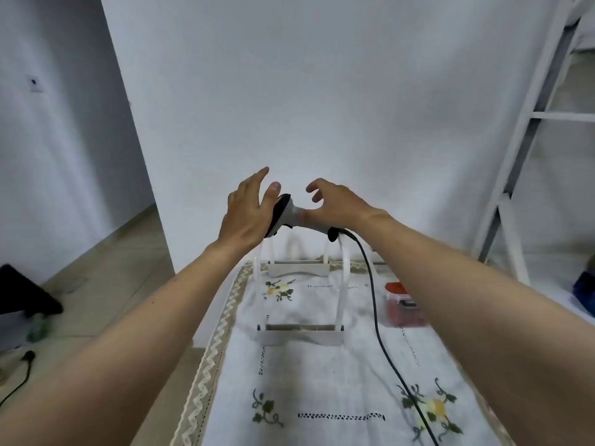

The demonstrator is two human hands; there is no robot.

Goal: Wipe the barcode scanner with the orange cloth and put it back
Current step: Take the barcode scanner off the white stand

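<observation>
Scanner (294,217) lies horizontally across the top of a clear stand (301,284), head to the left, handle end to the right, at the far end of the table. Left hand (246,214) is spread flat, fingers extended, palm against the dark head of the scanner; thumb tip rests over the head's upper edge. No grasp closed around it. Right hand (338,204) sits over the grey handle w/ fingers loosely curled & apart; thumb area appears to touch the handle, but whether it grips cannot be told. Black cable (375,304) exits the handle end, drops past the stand's right side & runs toward the near edge of the table. Table is covered w/ a white embroidered cloth (322,381) having a zigzag lace border along the left edge. Red-lidded box (402,304) stands just right of the cable, near the stand. White ladder frame (528,130) stands at the right. Both forearms are bare & reach forward from the bottom corners.
</observation>
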